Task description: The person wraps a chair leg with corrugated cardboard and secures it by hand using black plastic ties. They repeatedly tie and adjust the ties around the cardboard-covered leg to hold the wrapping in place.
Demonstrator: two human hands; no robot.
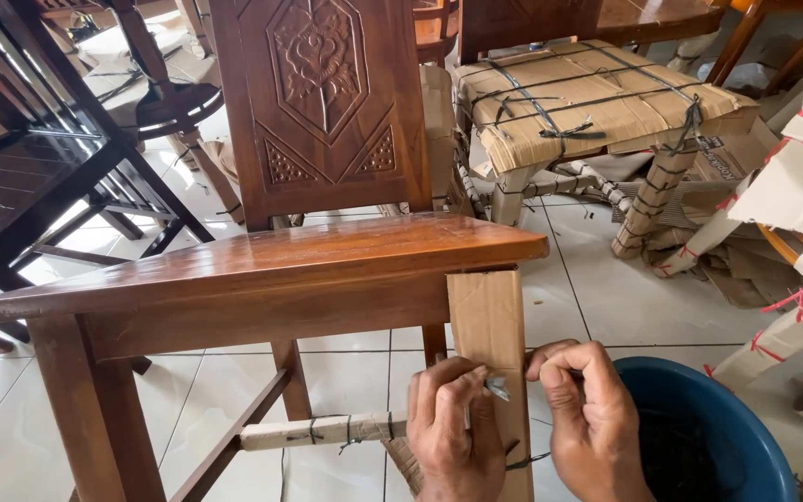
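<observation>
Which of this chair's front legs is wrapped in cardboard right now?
The front leg by both hands, under the seat's right corner, wears a cardboard sleeve. The other front leg, at left, is bare wood.

A tan cardboard wrap (487,335) sheathes the near chair's front leg. Behind, a stool's seat is wrapped in brown cardboard (587,98), bound with black straps. Red-strapped cardboard bundles (796,191) lie right.

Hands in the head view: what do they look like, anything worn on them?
Both the left hand and the right hand are bare: no gloves, and no rings or watch that I can see. No sleeves show; the frame cuts off at the wrists. Knuckles and finger backs face the camera, with short nails.
</observation>
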